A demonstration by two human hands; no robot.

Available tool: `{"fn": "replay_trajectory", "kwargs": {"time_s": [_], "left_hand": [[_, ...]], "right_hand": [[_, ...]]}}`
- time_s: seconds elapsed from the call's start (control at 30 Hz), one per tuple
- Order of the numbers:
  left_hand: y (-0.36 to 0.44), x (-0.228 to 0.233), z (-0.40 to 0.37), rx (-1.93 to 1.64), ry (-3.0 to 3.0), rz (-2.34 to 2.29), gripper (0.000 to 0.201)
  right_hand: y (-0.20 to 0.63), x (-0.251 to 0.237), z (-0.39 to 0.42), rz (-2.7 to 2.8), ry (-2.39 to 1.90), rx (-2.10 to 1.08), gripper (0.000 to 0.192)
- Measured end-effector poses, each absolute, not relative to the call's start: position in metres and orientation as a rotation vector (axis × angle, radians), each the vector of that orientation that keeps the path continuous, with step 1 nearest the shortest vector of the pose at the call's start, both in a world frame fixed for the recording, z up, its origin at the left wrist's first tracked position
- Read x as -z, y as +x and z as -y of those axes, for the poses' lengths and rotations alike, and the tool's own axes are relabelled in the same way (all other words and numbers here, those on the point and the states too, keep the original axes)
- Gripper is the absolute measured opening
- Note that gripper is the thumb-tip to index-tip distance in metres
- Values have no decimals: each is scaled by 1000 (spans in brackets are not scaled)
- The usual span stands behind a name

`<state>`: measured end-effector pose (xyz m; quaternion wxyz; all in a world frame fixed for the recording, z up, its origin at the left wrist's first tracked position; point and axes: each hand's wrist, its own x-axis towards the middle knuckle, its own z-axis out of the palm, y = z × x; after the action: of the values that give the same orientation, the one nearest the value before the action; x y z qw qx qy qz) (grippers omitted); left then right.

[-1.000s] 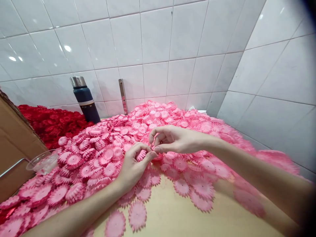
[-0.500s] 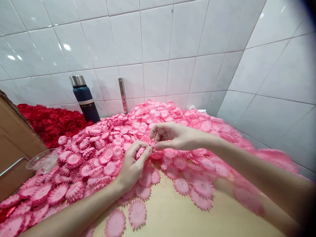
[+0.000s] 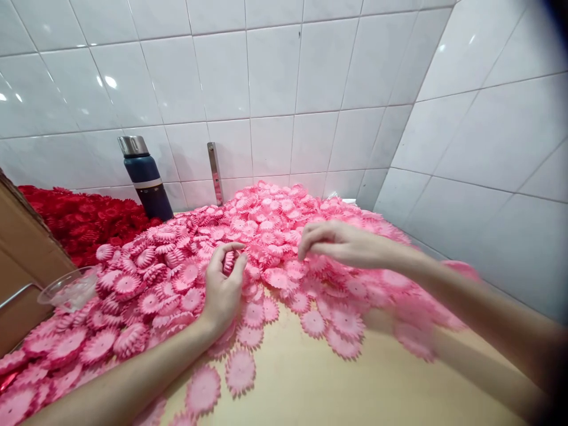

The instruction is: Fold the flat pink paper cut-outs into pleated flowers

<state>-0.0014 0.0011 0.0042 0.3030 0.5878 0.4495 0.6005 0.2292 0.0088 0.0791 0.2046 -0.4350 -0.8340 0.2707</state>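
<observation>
My left hand (image 3: pixel 224 290) is closed around a small pink fluted paper flower disc (image 3: pixel 229 262), which shows between the thumb and the curled fingers. It hangs over the near slope of a big heap of pink paper flower discs (image 3: pixel 195 272) with toothed edges. To its right, my right hand (image 3: pixel 331 241) hovers above the same heap, fingers bent downward and smeared by motion. Whether anything is between those fingertips cannot be made out. A gap separates the two hands.
A dark blue bottle (image 3: pixel 148 186) stands behind the heap, beside a pile of red discs (image 3: pixel 89 222). At left are a clear plastic bowl (image 3: pixel 71 290) and a cardboard box (image 3: pixel 31 248). A metal strip (image 3: pixel 215 174) leans against the tiled wall (image 3: pixel 270 71). Loose discs lie on the tabletop (image 3: pixel 302 378).
My hands have come apart: the right has pulled away to the right from the left, whose grip has loosened slightly around the pink disc. The whole view has shifted a little.
</observation>
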Motion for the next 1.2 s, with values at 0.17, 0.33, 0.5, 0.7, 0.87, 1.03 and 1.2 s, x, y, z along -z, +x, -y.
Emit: {"fn": "replay_trajectory", "kwargs": {"time_s": [0.17,0.33,0.5,0.7,0.87,1.03,1.2], "left_hand": [[-1,-4,1,-1624,1647,-1113,9],[-1,-3,3,-1518,1648,-1003,15],[-2,0,0,-1392,1709,-989,15],[-3,1,-4,-1459,1794,-1073,9],[-2,1,-4,-1483,1772,-1067,13],[-2,-1,-1,-1460,1756,-1012,15],[-2,-7,4,-1426,1950,-1052,14]], "right_hand": [[199,-58,5,2245,-1090,-975,27],[189,-52,-15,2078,-1047,-963,25],[188,-46,-19,2255,-1066,-678,38],[176,-27,-17,2468,-990,-290,37],[174,-30,-20,2390,-943,-308,36],[191,-58,3,2190,-1002,-568,39],[214,-56,33,2012,-1129,-699,28]]}}
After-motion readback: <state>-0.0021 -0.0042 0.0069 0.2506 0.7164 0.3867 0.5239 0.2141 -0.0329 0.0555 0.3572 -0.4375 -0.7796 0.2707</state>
